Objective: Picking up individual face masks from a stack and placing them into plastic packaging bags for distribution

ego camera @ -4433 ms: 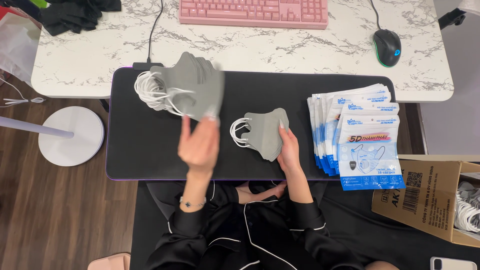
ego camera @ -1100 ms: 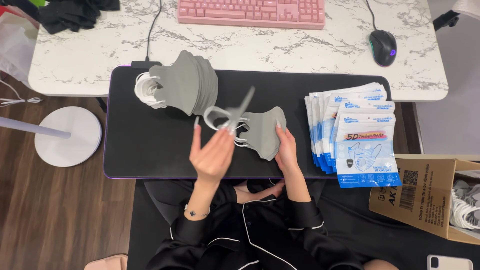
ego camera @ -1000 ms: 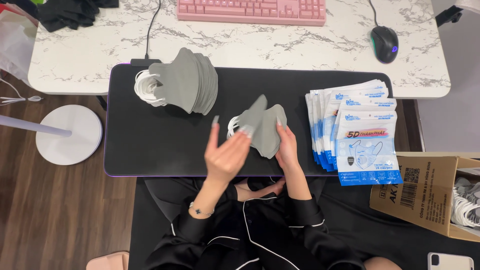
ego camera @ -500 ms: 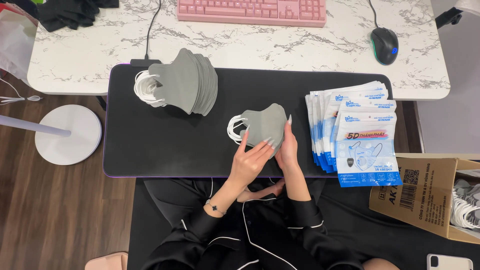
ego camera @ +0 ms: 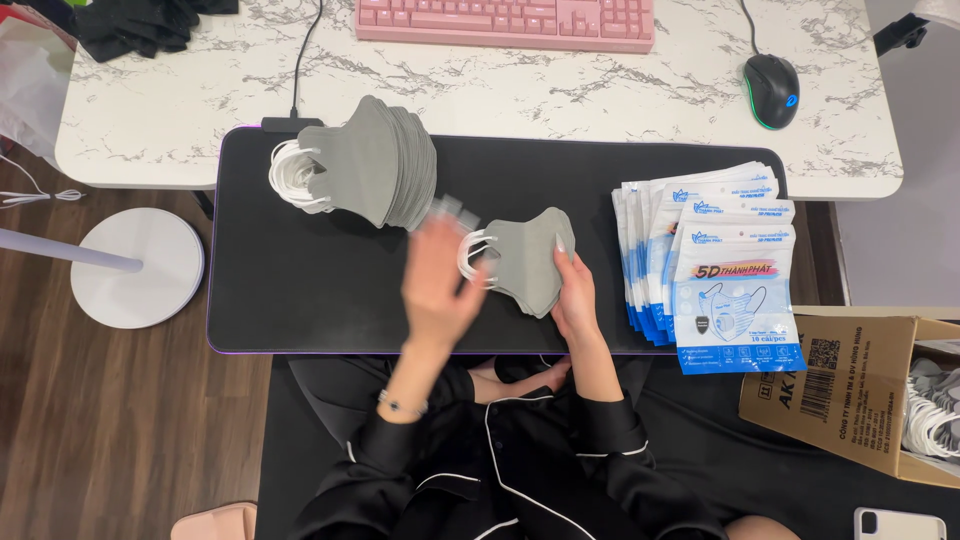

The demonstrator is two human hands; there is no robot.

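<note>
A small pile of grey face masks (ego camera: 530,258) with white ear loops lies in the middle of the black desk mat (ego camera: 300,290). My right hand (ego camera: 575,290) rests on the pile's right edge, pinning it down. My left hand (ego camera: 437,275) is blurred with motion, fingers spread and empty, just left of the small pile and below the big fanned stack of grey masks (ego camera: 370,165) at the mat's back left.
A fanned row of blue and white mask packets (ego camera: 715,260) lies at the mat's right end. A cardboard box (ego camera: 850,390) with more masks stands at the lower right. Behind the mat are a pink keyboard (ego camera: 505,20) and a black mouse (ego camera: 771,77).
My left hand carried a mask from the big stack onto the small pile, pressed it down beside my right hand, and now swings back left and up, empty.
</note>
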